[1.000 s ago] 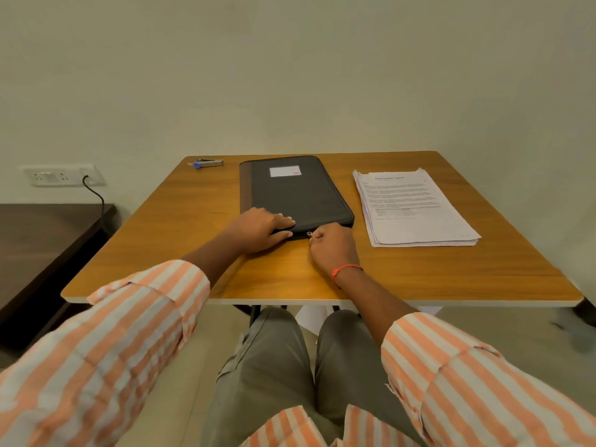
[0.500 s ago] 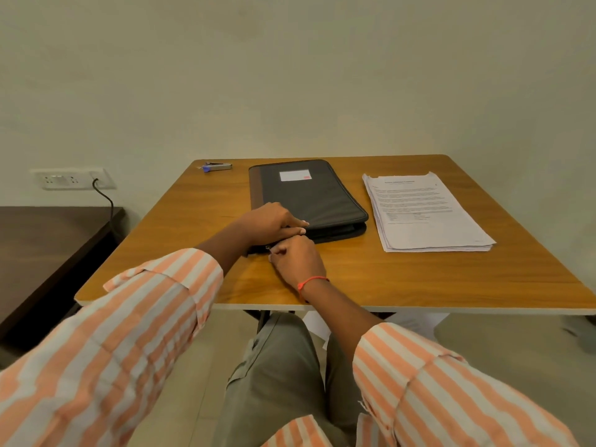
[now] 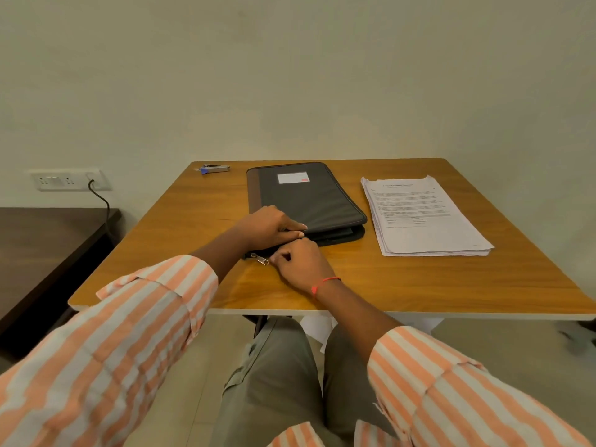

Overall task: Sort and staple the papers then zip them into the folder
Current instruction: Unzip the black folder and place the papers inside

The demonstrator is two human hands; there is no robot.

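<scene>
Folder (image 3: 306, 195) lies at table (image 3: 419, 279) centre, near edge gaping; papers (image 3: 419, 214) at its 3 o'clock, stapler (image 3: 215, 169) at 10 o'clock. My left hand (image 3: 267, 225) presses flat, fingers extended, on the cover; my right hand (image 3: 301, 262) is curled closed beside the zipper pull (image 3: 262, 259), whether pinching it, I cannot tell. Best practice: steady pull along the track. The folder's interior is hidden.

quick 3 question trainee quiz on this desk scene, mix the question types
1. True or false: the paper stack lies inside the folder.
2. Which hand rests flat on the folder? A) left hand B) right hand
3. Fill in: the stapler lies near the table's far ____ corner.

Key: 1 false, it lies beside it on the right; 2 A; 3 left.
</scene>
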